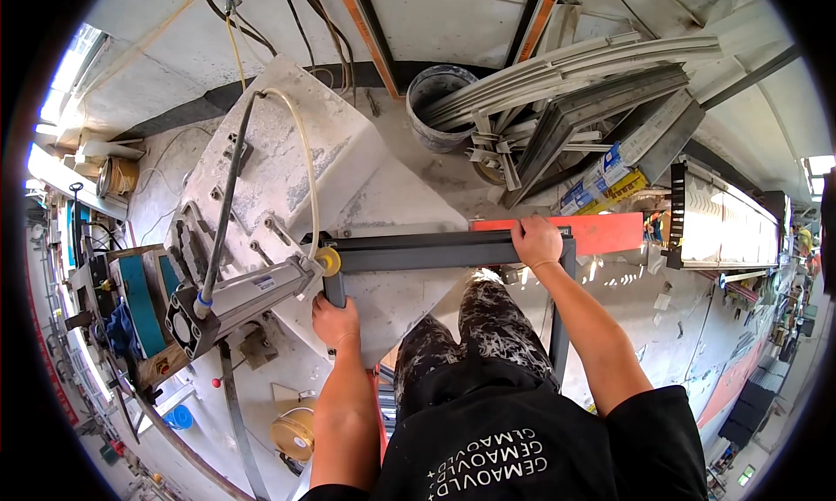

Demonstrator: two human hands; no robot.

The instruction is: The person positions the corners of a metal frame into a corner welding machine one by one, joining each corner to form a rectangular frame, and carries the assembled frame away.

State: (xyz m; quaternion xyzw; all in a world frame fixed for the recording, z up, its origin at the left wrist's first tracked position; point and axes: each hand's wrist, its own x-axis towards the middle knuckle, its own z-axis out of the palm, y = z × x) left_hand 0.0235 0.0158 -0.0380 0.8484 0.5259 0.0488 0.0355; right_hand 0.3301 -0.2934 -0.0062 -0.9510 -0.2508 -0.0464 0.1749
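A dark grey metal frame (418,250) lies across a white machine table (383,205), with its corner at a yellow roller (328,260) on a pneumatic cylinder (244,296). My left hand (335,320) grips the frame's short upright leg near that corner. My right hand (535,240) clasps the long top bar close to its right end, in front of an orange-red panel (610,231). Another leg of the frame (559,335) runs down beside my right forearm.
A grey bucket (431,104) and a heap of window profiles (592,100) sit behind the machine. Hoses (228,196) run over the machine to the cylinder. A belt sander and tools (139,301) crowd the left. A yellow spool (294,431) lies on the floor.
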